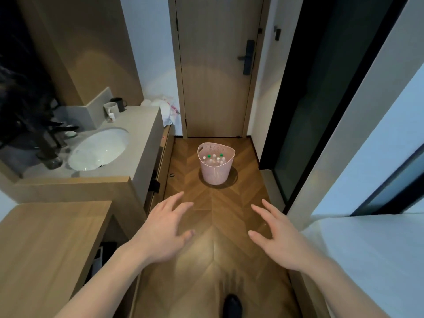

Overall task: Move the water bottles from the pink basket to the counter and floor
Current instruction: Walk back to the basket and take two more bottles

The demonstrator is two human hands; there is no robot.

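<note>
From the head view, a pink basket [216,165] stands on the herringbone wood floor [229,221] in front of a closed door [218,65], with the water bottles [214,159] upright inside it, white and green caps showing above the rim. The left hand [164,228] and the right hand [278,235] hover well short of the basket, both spread wide and holding nothing. Bare floor lies between hands and basket. The passage is narrow: the table [137,143] with its sink [98,149] and two mugs [114,106] bounds the left side, a dark glass panel [321,99] and a white bed [367,260] the right. A dark shoe [232,305] shows at the bottom edge.
</note>
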